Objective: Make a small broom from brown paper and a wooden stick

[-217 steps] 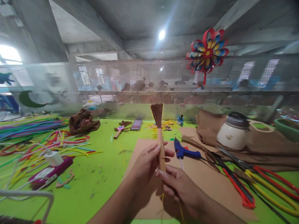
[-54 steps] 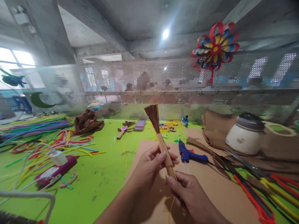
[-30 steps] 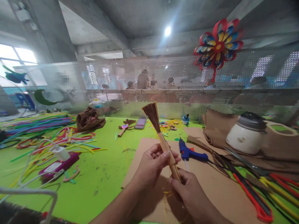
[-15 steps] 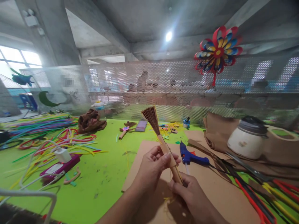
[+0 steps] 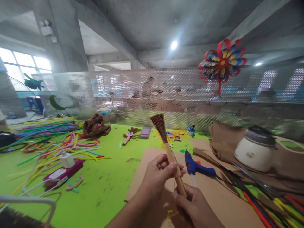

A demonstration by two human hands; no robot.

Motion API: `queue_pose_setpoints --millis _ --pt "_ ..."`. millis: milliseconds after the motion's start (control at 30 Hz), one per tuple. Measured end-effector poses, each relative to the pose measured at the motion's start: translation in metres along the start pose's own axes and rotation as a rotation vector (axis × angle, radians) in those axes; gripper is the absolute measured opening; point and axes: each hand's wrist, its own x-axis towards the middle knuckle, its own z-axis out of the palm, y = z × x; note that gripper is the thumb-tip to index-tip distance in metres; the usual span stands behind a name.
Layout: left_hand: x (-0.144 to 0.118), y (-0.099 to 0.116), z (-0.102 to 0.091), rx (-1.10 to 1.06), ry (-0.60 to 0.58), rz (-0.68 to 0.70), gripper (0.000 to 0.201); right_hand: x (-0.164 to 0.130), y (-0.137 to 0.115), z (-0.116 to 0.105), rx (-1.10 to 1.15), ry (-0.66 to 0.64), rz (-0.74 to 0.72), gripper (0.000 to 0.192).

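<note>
In the head view, you hold a small paper broom (image 5: pixel 169 148) up over the brown cardboard sheet (image 5: pixel 213 196), its rolled tan handle tilted so the dark brown fringed head leans up and to the left. Your left hand (image 5: pixel 159 175) wraps the middle of the handle, thumb and fingertips pinched shut against it. Your right hand (image 5: pixel 194 207) closes round the lower end of the same handle, just below and touching the left hand. A few thin yellow strands (image 5: pixel 171 214) hang beneath the hands.

Just to the right of the broom, a blue glue gun (image 5: pixel 198 165) lies on the cardboard sheet, its nozzle pointing away from you. Further right, a white jar with a dark lid (image 5: pixel 256 149) sits on crumpled brown paper (image 5: pixel 220 139), and a bundle of red, yellow and black sticks (image 5: pixel 268 198) runs toward the lower right corner.

On the green table (image 5: pixel 102 190) to your left, a purple power strip with a white plug (image 5: pixel 62 169) lies among loose coloured pipe cleaners (image 5: pixel 47 133). A lump of brown material (image 5: pixel 95 126) sits further back, with another small broom (image 5: pixel 129 135) lying flat near it. A perforated metal screen (image 5: pixel 142 91) stands behind the table, and a red, blue and yellow paper flower (image 5: pixel 222 63) hangs on it at the upper right. Behind the screen, other people show only as blurred shapes.
</note>
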Motion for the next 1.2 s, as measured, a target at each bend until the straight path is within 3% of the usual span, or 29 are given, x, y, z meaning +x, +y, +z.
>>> queue_pose_setpoints --millis 133,233,533,633,767,933,1200 --pt "0.001 0.001 -0.001 -0.010 0.006 -0.014 0.024 -0.003 -0.001 0.000 0.005 -0.062 -0.088 0.040" --pt "0.001 0.004 -0.003 -0.022 0.005 -0.012 0.023 -0.005 -0.001 0.001 0.028 0.002 -0.171 0.042" --pt "0.002 0.010 -0.004 -0.007 -0.068 -0.029 0.024 -0.008 -0.002 -0.004 -0.015 0.119 -0.135 0.044" --pt "0.005 0.012 -0.005 -0.018 -0.023 -0.001 0.028 -0.006 0.002 -0.003 -0.039 0.160 -0.153 0.044" --pt "0.006 0.015 -0.009 -0.030 0.044 -0.003 0.032 -0.007 0.005 0.003 -0.066 0.096 -0.134 0.044" --pt "0.003 0.020 -0.009 -0.070 -0.013 -0.008 0.035 -0.009 0.000 0.008 0.061 -0.036 -0.033 0.043" --pt "0.003 0.022 -0.008 0.001 -0.057 0.025 0.028 -0.008 0.001 0.006 0.205 -0.067 0.030 0.043"
